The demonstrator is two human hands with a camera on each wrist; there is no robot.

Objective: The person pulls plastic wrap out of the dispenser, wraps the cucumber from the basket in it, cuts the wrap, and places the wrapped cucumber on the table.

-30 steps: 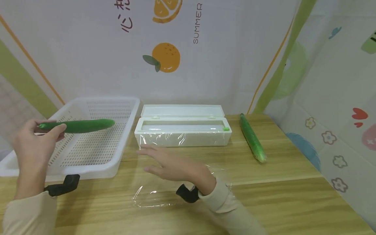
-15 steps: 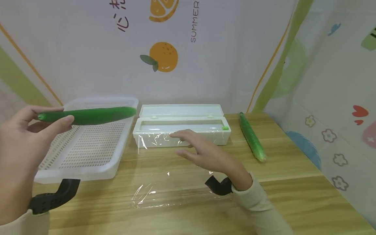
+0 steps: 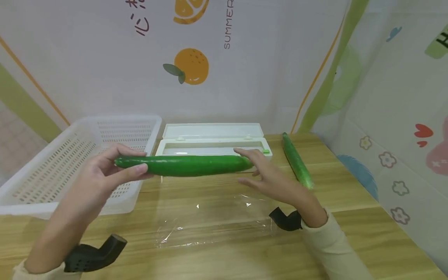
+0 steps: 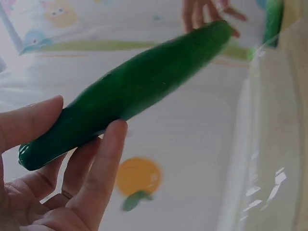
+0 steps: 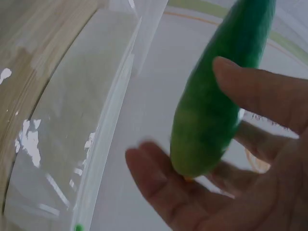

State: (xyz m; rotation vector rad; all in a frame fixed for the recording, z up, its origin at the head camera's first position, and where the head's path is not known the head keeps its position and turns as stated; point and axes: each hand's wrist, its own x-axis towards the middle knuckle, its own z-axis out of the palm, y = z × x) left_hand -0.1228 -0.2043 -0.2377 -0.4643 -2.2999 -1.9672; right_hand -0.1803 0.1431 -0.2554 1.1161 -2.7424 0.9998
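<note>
My left hand (image 3: pixel 92 188) pinches a green cucumber (image 3: pixel 196 166) near one end, thumb on the near side. The cucumber is held level above the table, in front of a white cling film dispenser (image 3: pixel 210 140). At its other end is my right hand (image 3: pixel 276 182), fingers parted around the tip. In the right wrist view the thumb (image 5: pixel 260 89) overlaps the cucumber; whether it touches cannot be told. From the dispenser a clear sheet of cling film (image 3: pixel 213 223) stretches over the table below the cucumber. The dispenser's lid stands up.
A white perforated basket (image 3: pixel 127 126) stands at the left. Another cucumber (image 3: pixel 296 161), shiny as if wrapped, lies on the wooden table (image 3: pixel 350 229) at the right. Behind hangs a printed curtain (image 3: pixel 266 58). Black mounts (image 3: pixel 96 256) are on both wrists.
My left hand has carried the cucumber from over the basket rightward to the middle, above the film. My right hand has moved right, to the cucumber's free end.
</note>
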